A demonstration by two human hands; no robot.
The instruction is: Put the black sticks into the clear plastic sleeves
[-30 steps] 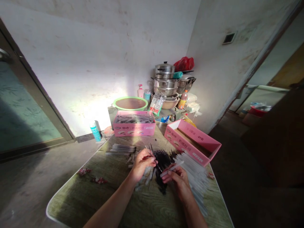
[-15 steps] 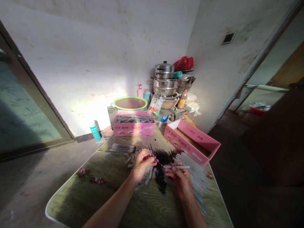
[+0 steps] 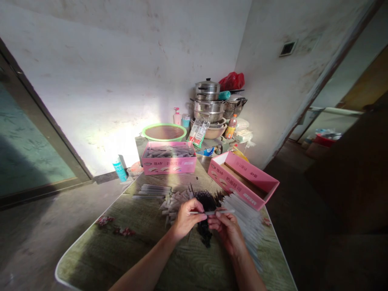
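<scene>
My left hand [image 3: 185, 218] and my right hand [image 3: 227, 229] are both closed on one slim whitish tube [image 3: 211, 212], held level above the table [image 3: 127, 258]. The left fingers pinch its left part, and the right fingers grip it further along, with its end sticking out to the right. Below and behind them lies a heap of small black pieces [image 3: 204, 234], too fine to identify. Long whitish tubes [image 3: 246, 220] are spread beside my right hand. Short pale pieces [image 3: 174, 202] lie loosely past my left hand.
Behind the hands stand a pink box [image 3: 169, 165] filled with pale pieces and a tilted pink box [image 3: 242, 180]. More tubes [image 3: 153, 190] lie in a row at left. Further back are a green-rimmed basin [image 3: 165, 139], stacked pots [image 3: 208, 109] and a bottle [image 3: 230, 127].
My left hand has come onto the tube; before, it pinched a thin dark piece near the tube's left end. The tube has shifted left and now spans both hands.
</scene>
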